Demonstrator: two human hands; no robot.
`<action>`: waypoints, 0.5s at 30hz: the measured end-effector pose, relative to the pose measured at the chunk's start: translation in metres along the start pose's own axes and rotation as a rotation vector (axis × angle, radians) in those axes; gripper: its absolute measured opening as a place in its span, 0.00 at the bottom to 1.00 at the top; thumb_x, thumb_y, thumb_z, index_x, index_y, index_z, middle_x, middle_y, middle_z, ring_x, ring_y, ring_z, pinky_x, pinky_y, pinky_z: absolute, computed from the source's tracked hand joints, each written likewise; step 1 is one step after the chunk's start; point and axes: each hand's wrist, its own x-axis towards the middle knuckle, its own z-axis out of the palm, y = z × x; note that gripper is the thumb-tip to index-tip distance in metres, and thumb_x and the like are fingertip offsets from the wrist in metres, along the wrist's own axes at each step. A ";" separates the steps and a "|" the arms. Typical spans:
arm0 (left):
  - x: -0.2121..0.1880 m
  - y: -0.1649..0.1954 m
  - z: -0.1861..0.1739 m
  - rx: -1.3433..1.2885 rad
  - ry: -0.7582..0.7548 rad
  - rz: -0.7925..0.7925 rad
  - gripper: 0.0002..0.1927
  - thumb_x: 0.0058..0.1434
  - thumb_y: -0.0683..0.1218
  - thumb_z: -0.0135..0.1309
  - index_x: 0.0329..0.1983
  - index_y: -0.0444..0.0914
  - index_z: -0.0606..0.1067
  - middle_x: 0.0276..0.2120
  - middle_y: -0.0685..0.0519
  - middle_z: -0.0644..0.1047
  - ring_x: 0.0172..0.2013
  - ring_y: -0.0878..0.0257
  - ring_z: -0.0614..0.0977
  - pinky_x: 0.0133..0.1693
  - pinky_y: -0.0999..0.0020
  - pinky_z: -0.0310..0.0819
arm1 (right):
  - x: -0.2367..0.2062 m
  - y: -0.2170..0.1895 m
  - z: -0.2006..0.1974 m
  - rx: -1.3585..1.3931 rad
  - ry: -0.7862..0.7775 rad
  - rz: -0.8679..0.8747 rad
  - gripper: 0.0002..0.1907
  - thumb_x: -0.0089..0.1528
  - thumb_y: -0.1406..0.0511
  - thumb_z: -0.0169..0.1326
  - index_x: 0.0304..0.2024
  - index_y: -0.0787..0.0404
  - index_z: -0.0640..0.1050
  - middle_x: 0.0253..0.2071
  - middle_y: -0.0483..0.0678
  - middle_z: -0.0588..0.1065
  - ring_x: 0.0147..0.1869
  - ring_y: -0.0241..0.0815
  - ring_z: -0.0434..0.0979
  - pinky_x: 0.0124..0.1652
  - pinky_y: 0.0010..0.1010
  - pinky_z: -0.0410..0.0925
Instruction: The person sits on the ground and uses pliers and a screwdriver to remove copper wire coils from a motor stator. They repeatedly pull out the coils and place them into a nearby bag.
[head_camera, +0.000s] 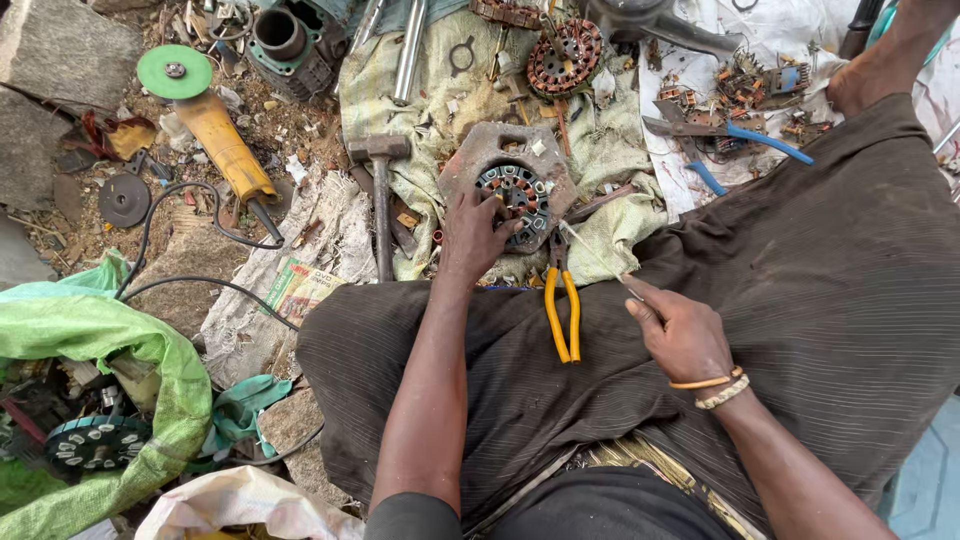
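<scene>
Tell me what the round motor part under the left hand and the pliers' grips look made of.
Motor stator: copper-coloured wire coils on dull grey metal, probably steel, rusty and grimy. Pliers: glossy yellow grips, likely plastic or rubber sleeves; the dark jaws look like metal.

This is a rough, ground-level repair workshop for electric motors. Copper-wound round motor stators (517, 193) lie on dirty cloth sacks (440, 90) spread over bare earth, among a yellow angle grinder with a green disc (205, 115), a steel hammer (380, 195) and yellow-handled pliers (561, 305).

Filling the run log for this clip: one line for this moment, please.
left hand: on motor stator | right hand: pinching thin wire | yellow-handled pliers: on lap
</scene>
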 end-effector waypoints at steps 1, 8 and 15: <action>-0.001 -0.005 0.004 0.010 -0.012 0.007 0.15 0.55 0.52 0.67 0.36 0.37 0.82 0.46 0.47 0.77 0.52 0.51 0.73 0.55 0.53 0.68 | 0.000 0.000 0.002 0.008 0.013 -0.052 0.20 0.64 0.54 0.55 0.58 0.46 0.80 0.46 0.52 0.82 0.43 0.53 0.83 0.43 0.41 0.73; 0.010 -0.052 0.017 -0.736 0.083 -0.368 0.11 0.65 0.45 0.60 0.38 0.36 0.70 0.39 0.38 0.77 0.35 0.60 0.78 0.37 0.65 0.79 | 0.006 -0.001 0.006 -0.012 0.000 -0.073 0.20 0.64 0.54 0.55 0.58 0.45 0.79 0.43 0.52 0.81 0.42 0.54 0.82 0.42 0.43 0.73; 0.014 -0.038 0.004 -0.784 0.106 -0.212 0.17 0.58 0.46 0.56 0.50 0.41 0.73 0.40 0.44 0.73 0.35 0.60 0.75 0.34 0.64 0.72 | 0.012 -0.025 0.027 -0.066 -0.057 -0.219 0.20 0.64 0.54 0.53 0.57 0.46 0.80 0.41 0.50 0.81 0.42 0.55 0.80 0.41 0.44 0.72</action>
